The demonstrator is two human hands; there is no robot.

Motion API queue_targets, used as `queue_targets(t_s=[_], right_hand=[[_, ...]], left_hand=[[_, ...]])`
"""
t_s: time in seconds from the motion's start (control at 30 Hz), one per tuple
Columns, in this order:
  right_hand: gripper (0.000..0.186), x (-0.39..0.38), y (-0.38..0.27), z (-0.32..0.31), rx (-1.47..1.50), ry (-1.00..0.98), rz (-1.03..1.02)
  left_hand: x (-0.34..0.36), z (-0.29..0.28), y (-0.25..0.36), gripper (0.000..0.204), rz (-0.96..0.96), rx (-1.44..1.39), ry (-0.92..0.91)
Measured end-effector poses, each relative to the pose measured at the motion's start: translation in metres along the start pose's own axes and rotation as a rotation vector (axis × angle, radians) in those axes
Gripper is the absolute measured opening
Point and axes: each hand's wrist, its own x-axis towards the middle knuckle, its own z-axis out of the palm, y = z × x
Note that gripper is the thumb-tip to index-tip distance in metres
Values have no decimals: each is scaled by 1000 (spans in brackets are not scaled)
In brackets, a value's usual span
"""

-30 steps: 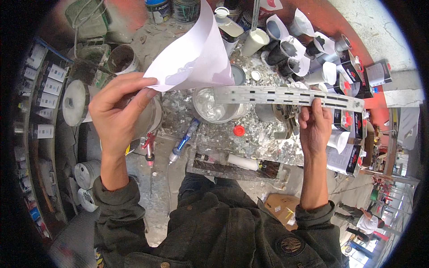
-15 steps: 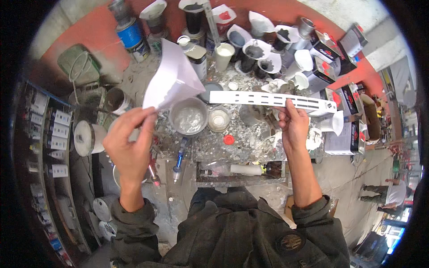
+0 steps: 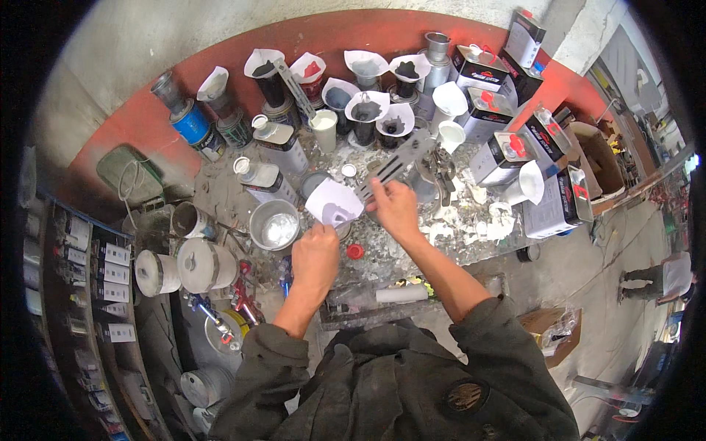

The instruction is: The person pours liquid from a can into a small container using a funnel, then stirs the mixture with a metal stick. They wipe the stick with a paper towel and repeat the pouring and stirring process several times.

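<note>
Straining setup, I'd judge: left hand (image 3: 315,253) pinches paper cone (image 3: 333,203) over the spattered bench (image 3: 471,228) by the open can (image 3: 274,224), right hand (image 3: 395,208) grips stir stick (image 3: 393,165); next needs cone steady over a container.

The table (image 3: 220,192) is crowded along its far edge: a row of dark pots lined with white paper cones (image 3: 365,106) runs from centre to right, with square tins (image 3: 491,158) stacked toward the far right corner. On the left side stand a blue can (image 3: 193,125), two flat bottles (image 3: 261,180) and an open silver tin (image 3: 274,226). The barest patch lies at the near edge around a red cap (image 3: 355,251) (its surface is crusted with dried splashes), just beside the left hand (image 3: 316,253). The right hand (image 3: 396,207) sits close before a metal stand (image 3: 440,170), leaving little room there.
</note>
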Motion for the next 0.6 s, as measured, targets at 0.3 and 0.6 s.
queue_targets(t_s=[0.3, 0.6], right_hand=[[44, 27, 17, -10, -176, 39, 6], [40, 41, 26, -29, -105, 155, 87]], left_hand=[[-10, 41, -5, 10, -43, 70, -89], [-34, 27, 6, 40, -25, -181, -79]])
